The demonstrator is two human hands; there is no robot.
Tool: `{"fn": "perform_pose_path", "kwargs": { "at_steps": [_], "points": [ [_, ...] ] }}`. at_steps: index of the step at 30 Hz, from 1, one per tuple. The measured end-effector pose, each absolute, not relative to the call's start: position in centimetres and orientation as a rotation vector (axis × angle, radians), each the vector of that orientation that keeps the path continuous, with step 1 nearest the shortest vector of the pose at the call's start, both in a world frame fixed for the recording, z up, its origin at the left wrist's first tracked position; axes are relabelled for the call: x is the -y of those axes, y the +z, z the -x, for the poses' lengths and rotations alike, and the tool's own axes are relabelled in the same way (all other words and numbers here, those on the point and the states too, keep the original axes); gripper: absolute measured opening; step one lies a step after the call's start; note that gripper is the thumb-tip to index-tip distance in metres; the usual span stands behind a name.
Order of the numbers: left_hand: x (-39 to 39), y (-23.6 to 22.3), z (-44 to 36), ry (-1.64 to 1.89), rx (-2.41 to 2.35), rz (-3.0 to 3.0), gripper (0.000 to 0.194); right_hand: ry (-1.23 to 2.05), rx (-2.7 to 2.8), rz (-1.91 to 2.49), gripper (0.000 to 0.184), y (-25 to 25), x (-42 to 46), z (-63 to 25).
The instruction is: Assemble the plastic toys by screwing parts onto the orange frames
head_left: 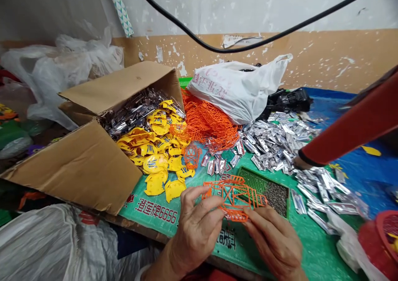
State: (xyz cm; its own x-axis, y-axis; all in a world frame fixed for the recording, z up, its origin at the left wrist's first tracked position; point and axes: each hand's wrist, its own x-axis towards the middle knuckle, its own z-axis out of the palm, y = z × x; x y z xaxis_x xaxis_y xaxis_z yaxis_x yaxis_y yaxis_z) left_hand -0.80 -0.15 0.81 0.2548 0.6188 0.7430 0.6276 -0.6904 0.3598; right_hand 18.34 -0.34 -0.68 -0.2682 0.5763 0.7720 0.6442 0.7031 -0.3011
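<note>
Between my two hands is an orange plastic lattice frame (pixel 231 195), raised a little over the green table sheet. My left hand (pixel 199 227) pinches its left end with thumb and fingers. At its lower right edge, the fingers of my right hand (pixel 275 239) close on it. A shiny strip shows along the frame's lower edge, partly hidden by my fingers. Just behind the frame lies a green tray (pixel 287 204) with many small dark screw-like pieces. Yellow plastic shells (pixel 155 165) and silver chromed parts (pixel 214 165) lie beyond my hands.
A tipped cardboard box (pixel 90 161) spills silver and yellow parts at left. Orange frames (pixel 208 115) are heaped under a white plastic bag (pixel 236 90). More silver parts (pixel 280 138) spread at right, beneath a red bar (pixel 351 125). A red container (pixel 379 239) stands front right.
</note>
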Motion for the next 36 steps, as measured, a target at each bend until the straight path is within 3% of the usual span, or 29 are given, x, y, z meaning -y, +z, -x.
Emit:
{"fn": "perform_pose_path", "kwargs": {
  "at_steps": [19, 36],
  "points": [
    [0.26, 0.81, 0.96, -1.436, 1.239, 2.610, 0.032, -0.130, 1.955, 0.944, 0.013, -0.55, 0.32, -18.12],
    [-0.22, 1.27, 1.37, -1.414, 1.302, 2.766, 0.012, 0.040, 2.008, 0.900, 0.010, -0.58, -0.04, -18.03]
  ]
}}
